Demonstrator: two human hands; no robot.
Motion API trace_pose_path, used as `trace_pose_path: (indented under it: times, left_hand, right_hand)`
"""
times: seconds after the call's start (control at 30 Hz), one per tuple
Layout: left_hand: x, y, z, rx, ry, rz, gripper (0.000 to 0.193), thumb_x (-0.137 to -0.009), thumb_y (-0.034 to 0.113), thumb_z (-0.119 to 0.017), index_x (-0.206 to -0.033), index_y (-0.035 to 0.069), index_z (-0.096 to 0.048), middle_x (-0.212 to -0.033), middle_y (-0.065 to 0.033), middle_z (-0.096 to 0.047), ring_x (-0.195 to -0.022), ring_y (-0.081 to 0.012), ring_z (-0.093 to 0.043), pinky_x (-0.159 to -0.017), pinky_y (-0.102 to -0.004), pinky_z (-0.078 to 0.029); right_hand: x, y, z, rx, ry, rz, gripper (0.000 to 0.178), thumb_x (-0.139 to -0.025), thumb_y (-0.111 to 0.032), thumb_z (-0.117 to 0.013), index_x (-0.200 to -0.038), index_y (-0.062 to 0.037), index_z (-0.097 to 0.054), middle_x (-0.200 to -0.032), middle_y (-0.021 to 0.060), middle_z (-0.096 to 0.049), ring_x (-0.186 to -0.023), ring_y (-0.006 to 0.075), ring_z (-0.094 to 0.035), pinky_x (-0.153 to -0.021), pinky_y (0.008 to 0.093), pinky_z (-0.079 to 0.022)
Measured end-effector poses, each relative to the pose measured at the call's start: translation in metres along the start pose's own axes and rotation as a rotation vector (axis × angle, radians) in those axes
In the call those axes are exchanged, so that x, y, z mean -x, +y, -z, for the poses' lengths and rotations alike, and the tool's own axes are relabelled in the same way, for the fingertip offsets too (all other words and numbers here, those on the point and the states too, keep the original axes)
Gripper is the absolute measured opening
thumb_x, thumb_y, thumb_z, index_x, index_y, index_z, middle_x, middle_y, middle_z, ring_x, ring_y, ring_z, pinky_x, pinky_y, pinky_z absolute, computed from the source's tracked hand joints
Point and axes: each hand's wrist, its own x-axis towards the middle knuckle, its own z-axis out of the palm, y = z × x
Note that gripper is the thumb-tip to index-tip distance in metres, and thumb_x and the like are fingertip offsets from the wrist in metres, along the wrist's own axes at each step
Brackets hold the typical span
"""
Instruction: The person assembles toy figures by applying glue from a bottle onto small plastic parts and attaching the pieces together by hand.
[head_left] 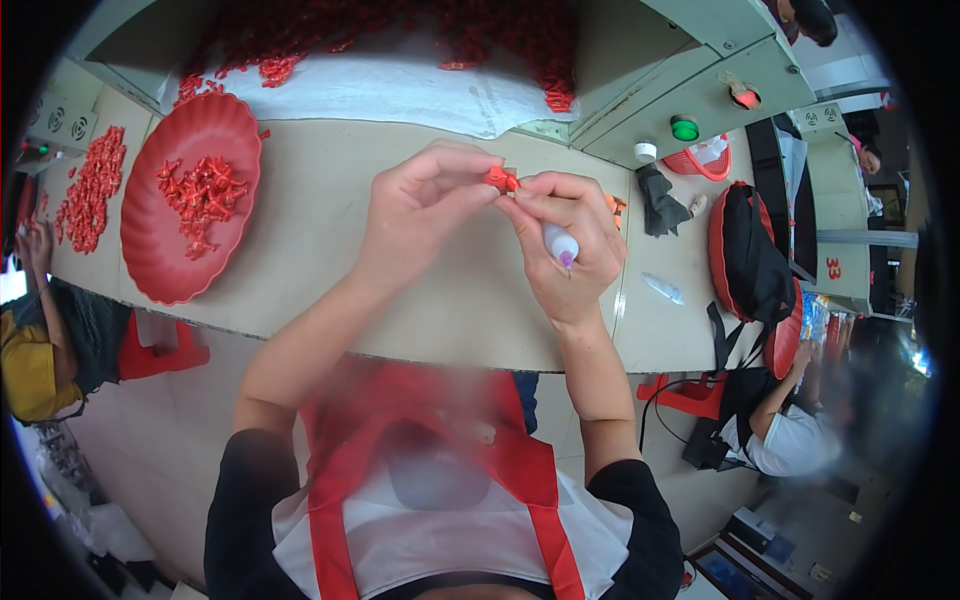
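Over the middle of the table, a small red plastic figure (pixel 499 179) is pinched between the fingertips of my left hand (pixel 425 195). The fingertips of my right hand (pixel 580 235) meet at the figure's right side. Tucked in my right palm is a slim white tube with a purple end (pixel 560 243), pointing back toward me; my fingers cover the rest of it. To the left, a red scalloped dish (pixel 145 215) carries a heap of similar small red figures (pixel 203 200).
Many red pieces lie on a white cloth (pixel 400 98) inside the metal cabinet ahead, and more (pixel 92 190) at far left. On the right are a red basket (pixel 690 165), a dark cloth (pixel 657 200), a clear packet (pixel 662 288) and a black-red bag (pixel 745 250). Co-workers sit either side.
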Motion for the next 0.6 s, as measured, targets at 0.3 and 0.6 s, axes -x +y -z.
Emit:
trace_pose_path:
  times: [0.3, 0.6]
  left_hand:
    - [0.007, -0.008, -0.003, -0.223, 0.018, -0.314, 0.017, -0.080, -0.010, -0.056, -0.094, -0.001, -0.062, -0.099, -0.0103, -0.056, -0.094, -0.0198, -0.060, -0.077, -0.0274, -0.053]
    - [-0.002, -0.004, -0.012, -0.423, -0.001, -0.381, 0.016, -0.079, -0.009, -0.058, -0.091, 0.000, -0.063, -0.094, -0.0104, -0.058, -0.089, -0.0210, -0.062, -0.069, -0.0259, -0.053]
  right_hand:
    - [-0.001, -0.001, 0.005, -0.025, -0.062, 0.060, 0.022, -0.061, 0.005, -0.077, -0.077, -0.0019, -0.063, -0.081, 0.0093, -0.062, -0.067, 0.0159, -0.060, -0.055, 0.0243, -0.048]
    - [-0.013, 0.008, 0.024, -0.081, -0.155, 0.004, 0.017, -0.061, 0.002, -0.075, -0.073, -0.0033, -0.064, -0.080, 0.0076, -0.063, -0.067, 0.0161, -0.062, -0.056, 0.0254, -0.049]
